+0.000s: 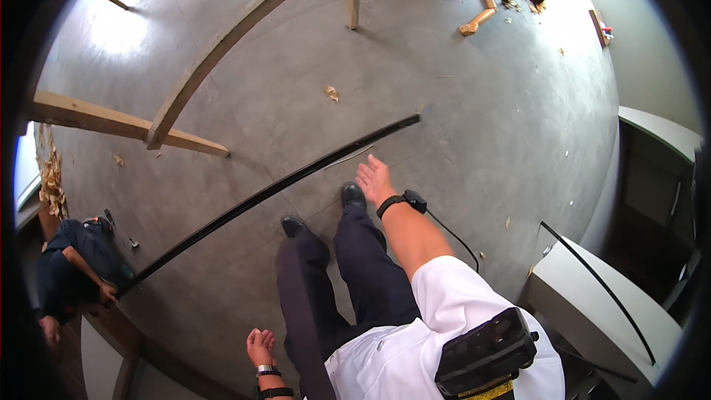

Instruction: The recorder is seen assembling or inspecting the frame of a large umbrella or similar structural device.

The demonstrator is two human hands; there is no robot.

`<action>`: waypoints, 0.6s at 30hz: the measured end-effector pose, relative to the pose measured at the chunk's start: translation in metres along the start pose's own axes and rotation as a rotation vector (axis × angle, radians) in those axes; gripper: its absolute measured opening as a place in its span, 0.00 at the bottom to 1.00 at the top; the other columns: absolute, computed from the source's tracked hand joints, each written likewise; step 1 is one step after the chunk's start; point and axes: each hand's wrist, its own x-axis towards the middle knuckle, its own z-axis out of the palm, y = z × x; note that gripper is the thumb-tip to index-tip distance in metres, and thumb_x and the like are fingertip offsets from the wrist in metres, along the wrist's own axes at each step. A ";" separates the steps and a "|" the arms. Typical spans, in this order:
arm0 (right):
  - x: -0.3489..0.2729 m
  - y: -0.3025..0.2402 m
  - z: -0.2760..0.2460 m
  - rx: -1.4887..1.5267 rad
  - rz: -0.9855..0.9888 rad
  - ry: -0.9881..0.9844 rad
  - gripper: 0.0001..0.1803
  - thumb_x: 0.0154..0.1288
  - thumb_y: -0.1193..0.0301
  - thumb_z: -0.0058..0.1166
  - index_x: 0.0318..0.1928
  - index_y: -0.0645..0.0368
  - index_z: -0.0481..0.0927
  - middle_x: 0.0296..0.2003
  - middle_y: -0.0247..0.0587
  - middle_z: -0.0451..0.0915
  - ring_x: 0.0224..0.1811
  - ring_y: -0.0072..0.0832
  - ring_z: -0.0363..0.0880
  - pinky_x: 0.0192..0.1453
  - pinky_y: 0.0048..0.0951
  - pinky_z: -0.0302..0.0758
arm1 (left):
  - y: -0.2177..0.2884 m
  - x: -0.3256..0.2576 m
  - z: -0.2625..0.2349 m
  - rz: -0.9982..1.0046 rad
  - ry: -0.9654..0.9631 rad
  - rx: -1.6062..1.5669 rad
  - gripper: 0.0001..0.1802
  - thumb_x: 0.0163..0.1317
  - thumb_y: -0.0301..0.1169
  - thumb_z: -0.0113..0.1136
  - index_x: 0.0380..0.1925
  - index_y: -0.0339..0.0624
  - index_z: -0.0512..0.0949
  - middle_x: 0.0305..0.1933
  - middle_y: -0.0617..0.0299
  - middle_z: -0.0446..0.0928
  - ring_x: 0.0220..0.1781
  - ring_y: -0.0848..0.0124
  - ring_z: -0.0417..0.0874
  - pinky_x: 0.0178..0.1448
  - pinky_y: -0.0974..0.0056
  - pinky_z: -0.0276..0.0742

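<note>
Neither hand has hold of anything: the right hand [374, 178] is stretched forward, palm open and fingers loosely spread, and the left hand [260, 346] hangs low beside the hip, fingers slack and empty. The long black strip [266, 194] runs just beyond the right fingertips, close but not touching as far as can be told; its far end rises up and to the right of that hand, and its near end drops away to the left, where another person [74, 270], crouched well off to the left of both hands, has a hand at it. The likeliest trouble, to my eye, comes from that one-ended hold: the strip is thin and long, so it may sag, whip or twist, and its free end could scrape the floor [481, 104] or swing into the right hand. The shoes [353, 195] stand just under the strip and right behind the open hand, so a step forward could catch it. Wood scraps [331, 93] lie ahead of the right hand, beyond the strip, and could slide underfoot. A second strip [600, 281] leans on the block [592, 311] to the right, near enough for an elbow to knock.
</note>
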 end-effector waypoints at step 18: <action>-0.423 -0.008 -0.325 -0.225 -0.054 0.364 0.07 0.63 0.71 0.49 0.38 0.62 0.73 0.23 0.39 0.74 0.19 0.26 0.71 0.20 0.25 0.66 | 0.185 -0.053 0.130 0.319 -0.409 0.400 0.11 0.58 0.31 0.57 0.39 0.39 0.71 0.23 0.59 0.74 0.20 0.68 0.76 0.20 0.63 0.72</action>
